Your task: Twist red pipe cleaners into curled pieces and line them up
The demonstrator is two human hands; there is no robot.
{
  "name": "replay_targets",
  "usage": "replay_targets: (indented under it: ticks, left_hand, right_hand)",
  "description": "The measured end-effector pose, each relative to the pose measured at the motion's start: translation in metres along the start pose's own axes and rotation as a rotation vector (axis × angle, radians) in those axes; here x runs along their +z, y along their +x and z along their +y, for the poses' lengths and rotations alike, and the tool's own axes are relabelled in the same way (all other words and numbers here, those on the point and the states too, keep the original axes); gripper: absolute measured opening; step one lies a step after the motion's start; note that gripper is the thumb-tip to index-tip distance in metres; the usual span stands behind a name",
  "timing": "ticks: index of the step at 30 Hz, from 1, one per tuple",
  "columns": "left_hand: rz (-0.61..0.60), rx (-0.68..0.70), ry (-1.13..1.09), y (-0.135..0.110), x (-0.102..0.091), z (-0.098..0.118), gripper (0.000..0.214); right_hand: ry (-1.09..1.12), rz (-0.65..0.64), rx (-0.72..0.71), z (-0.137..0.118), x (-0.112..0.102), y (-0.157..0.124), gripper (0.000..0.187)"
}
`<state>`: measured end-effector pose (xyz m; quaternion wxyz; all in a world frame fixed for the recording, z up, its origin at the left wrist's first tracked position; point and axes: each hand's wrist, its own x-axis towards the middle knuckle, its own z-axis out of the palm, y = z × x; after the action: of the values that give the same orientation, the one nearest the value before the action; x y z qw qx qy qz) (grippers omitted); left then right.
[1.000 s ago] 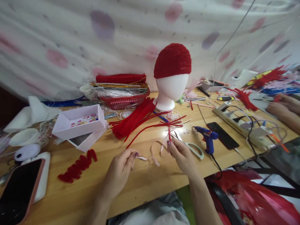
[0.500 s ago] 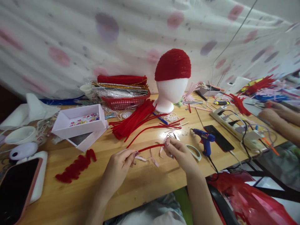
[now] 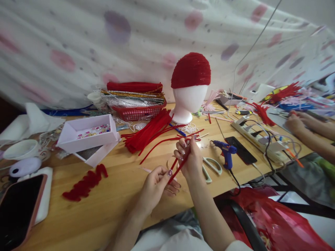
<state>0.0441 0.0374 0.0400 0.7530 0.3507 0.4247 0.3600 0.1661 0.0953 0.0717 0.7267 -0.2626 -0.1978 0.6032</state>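
Note:
A red pipe cleaner (image 3: 179,169) runs between my two hands above the table, bent so that two strands show. My left hand (image 3: 159,183) pinches its lower end between thumb and finger. Higher up, my right hand (image 3: 190,157) is closed round the upper part, palm towards me. Behind my hands lies a bundle of red pipe cleaners (image 3: 149,134), with a few loose ones beside it. A zigzag-folded red piece (image 3: 85,184) rests on the table to the left. Scissors with pale green handles (image 3: 213,166) lie right of my right hand, their blades hidden.
A white foam head (image 3: 187,101) with a red cap stands at the back. A blue glue gun (image 3: 227,153), a black phone (image 3: 240,150) and a power strip (image 3: 258,141) are on the right, near another person's hands (image 3: 298,122). A white box (image 3: 87,134) holds gems.
My right hand has turned palm-inward and risen, and my left hand has moved right towards it. The pipe cleaner, stretched straight before, is now bent double and slanted.

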Motion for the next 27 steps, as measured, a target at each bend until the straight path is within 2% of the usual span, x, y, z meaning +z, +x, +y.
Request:
replay_targets:
  ticks: [5, 16, 19, 23, 27]
  left_hand:
    - [0.023, 0.037, -0.003, 0.0, 0.0, -0.004, 0.039]
    - [0.098, 0.169, -0.008, -0.004, -0.001, -0.011, 0.049]
    - [0.076, 0.201, 0.001, -0.007, -0.001, -0.011, 0.044]
    - [-0.009, 0.175, -0.053, -0.009, 0.0, -0.009, 0.047]
    - [0.035, 0.145, -0.093, -0.01, 0.001, -0.01, 0.045]
  right_hand:
    - [-0.059, 0.078, -0.1, 0.004, 0.001, 0.003, 0.039]
    - [-0.061, 0.155, -0.128, 0.002, 0.003, 0.008, 0.039]
    - [-0.027, 0.158, -0.1, 0.001, 0.002, 0.01, 0.039]
    - [0.019, 0.159, -0.048, -0.002, 0.0, 0.011, 0.04]
    - [0.041, 0.166, -0.026, -0.004, 0.0, 0.01, 0.038]
